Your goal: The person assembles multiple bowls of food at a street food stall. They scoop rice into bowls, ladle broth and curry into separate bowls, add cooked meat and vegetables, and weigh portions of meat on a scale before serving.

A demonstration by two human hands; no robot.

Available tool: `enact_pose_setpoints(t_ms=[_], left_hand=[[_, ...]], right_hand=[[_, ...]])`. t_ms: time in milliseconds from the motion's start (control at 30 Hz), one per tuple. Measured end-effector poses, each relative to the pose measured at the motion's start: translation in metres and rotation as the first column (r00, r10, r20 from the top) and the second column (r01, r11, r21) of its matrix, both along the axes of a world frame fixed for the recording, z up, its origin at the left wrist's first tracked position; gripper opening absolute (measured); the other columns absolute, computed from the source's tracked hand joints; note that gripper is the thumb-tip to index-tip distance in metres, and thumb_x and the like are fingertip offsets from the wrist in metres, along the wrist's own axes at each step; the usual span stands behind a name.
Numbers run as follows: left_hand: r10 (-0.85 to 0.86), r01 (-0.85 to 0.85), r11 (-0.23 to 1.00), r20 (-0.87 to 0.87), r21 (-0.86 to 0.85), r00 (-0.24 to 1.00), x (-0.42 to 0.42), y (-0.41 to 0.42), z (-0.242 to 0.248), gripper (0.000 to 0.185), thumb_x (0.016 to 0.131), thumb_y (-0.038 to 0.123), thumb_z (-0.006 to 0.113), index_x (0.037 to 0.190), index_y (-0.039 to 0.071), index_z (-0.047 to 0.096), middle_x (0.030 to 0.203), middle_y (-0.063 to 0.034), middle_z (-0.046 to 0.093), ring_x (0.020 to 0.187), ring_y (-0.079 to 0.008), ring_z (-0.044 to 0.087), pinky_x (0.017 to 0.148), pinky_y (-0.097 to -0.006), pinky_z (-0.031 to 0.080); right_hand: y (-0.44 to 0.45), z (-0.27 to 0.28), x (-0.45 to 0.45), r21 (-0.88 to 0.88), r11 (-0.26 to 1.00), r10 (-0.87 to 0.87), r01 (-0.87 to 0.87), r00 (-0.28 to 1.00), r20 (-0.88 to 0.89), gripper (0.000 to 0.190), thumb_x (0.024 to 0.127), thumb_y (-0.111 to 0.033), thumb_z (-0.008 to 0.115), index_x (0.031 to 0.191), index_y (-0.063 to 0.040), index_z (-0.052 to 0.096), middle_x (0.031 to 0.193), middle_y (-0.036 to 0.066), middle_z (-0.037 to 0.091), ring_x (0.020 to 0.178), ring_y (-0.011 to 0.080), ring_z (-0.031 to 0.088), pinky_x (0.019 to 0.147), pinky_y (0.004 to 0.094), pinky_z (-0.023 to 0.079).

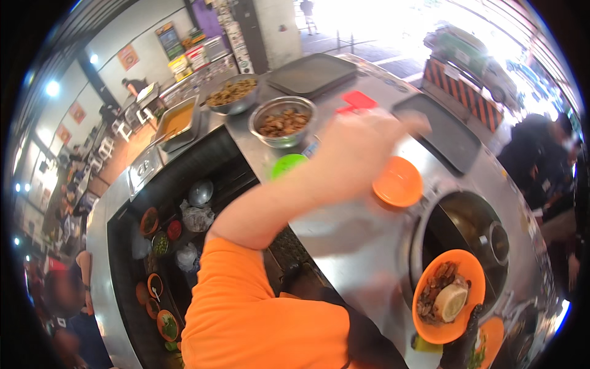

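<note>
My left hand (368, 140), bare and blurred, is stretched over the steel counter (341, 244). It overlaps a red plastic object (359, 99); whether it grips that object is unclear. Just below the hand rests an orange bowl (398, 182), and a bright green dish (288, 165) shows beside my forearm. At the lower right, my right hand (465, 334) wears a black glove and holds an orange plate (477, 281), tilted, by its rim. On this plate lie browned meat pieces (433, 290) and a pale rounded piece of food (451, 303) with a flat yellowish face.
A large round pot (498, 207) is set into the counter, partly behind the plate. Steel bowls of meat (283, 124) and other food (233, 92), a pan of orange sauce (177, 121) and grey trays (313, 74) line the far side. People (534, 161) are at the right edge.
</note>
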State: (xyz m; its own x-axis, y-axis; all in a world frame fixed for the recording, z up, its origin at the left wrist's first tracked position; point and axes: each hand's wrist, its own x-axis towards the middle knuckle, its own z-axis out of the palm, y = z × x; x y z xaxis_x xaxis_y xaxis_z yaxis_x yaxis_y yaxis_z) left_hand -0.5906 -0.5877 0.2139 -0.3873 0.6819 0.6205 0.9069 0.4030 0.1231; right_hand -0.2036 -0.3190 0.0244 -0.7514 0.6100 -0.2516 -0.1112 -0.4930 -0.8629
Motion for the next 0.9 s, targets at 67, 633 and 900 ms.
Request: enact_pose_setpoints(t_ms=[67, 633, 900], left_hand=[[0.072, -0.058, 0.947, -0.031, 0.315, 0.997, -0.100, -0.102, 0.013, 0.044, 0.085, 0.009, 0.062, 0.128, 0.016, 0.056, 0.120, -0.0133, 0.060, 0.097, -0.0309, 0.063, 0.084, -0.0355, 0.053], [0.990, -0.815, -0.113, 0.000, -0.569, -0.138, -0.329, -0.670, -0.164, 0.044, 0.096, 0.020, 0.035, 0.137, 0.007, 0.048, 0.153, -0.0174, 0.029, 0.136, -0.0341, 0.036, 0.110, -0.0516, 0.031], [0.989, -0.896, 0.052, 0.148, -0.441, -0.015, -0.351, -0.692, -0.153, 0.033, 0.094, 0.019, 0.040, 0.110, 0.005, 0.065, 0.120, -0.0188, 0.059, 0.111, -0.0369, 0.059, 0.096, -0.0476, 0.046]], right_hand=[[-0.045, 0.022, -0.081, -0.040, 0.996, 0.074, -0.074, 0.997, -0.004, 0.052, 0.101, -0.029, 0.047, 0.144, -0.003, 0.037, 0.141, 0.012, 0.047, 0.126, 0.0253, 0.047, 0.107, 0.0398, 0.039], [-0.303, 0.095, -0.394, -0.267, 0.763, 0.593, -0.589, 0.801, -0.075, 0.057, 0.101, -0.040, 0.045, 0.143, -0.002, 0.035, 0.134, 0.015, 0.052, 0.120, 0.0268, 0.054, 0.102, 0.0405, 0.045], [-0.381, 0.071, -0.412, -0.239, 0.654, 0.709, -0.718, 0.692, -0.140, 0.057, 0.102, -0.042, 0.042, 0.145, -0.005, 0.034, 0.141, 0.014, 0.046, 0.127, 0.0290, 0.048, 0.107, 0.0427, 0.039]])
